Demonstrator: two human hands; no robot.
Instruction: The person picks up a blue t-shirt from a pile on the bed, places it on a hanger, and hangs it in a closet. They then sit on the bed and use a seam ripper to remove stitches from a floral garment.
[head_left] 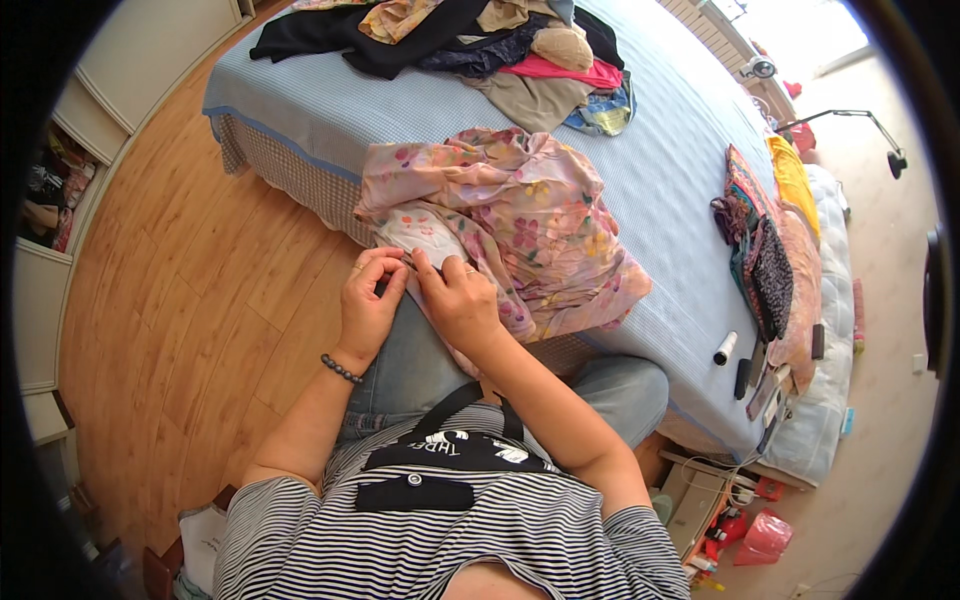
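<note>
My left hand point(372, 298) is closed in a pinch, its thumb and fingertips drawn together at the left edge of the cloth. Right beside it, my right hand point(460, 300) has its fingers bent, with the fingertips almost meeting those of the left. Something thin and dark seems to sit between the fingertips, too small to name. A pink floral cloth point(540, 225) lies crumpled over the bed's edge and my lap, partly under my right hand. Just beyond the fingertips shows a white cloth patch with a reddish print point(425, 234), folded in with the floral cloth.
The bed has a light blue cover point(300, 110). Piled clothes point(530, 75) lie on its far side. To the right are folded patterned garments point(755, 255), a small white bottle point(726, 347) and a dark slim case point(743, 378). Wooden floor point(200, 330) stretches to the left.
</note>
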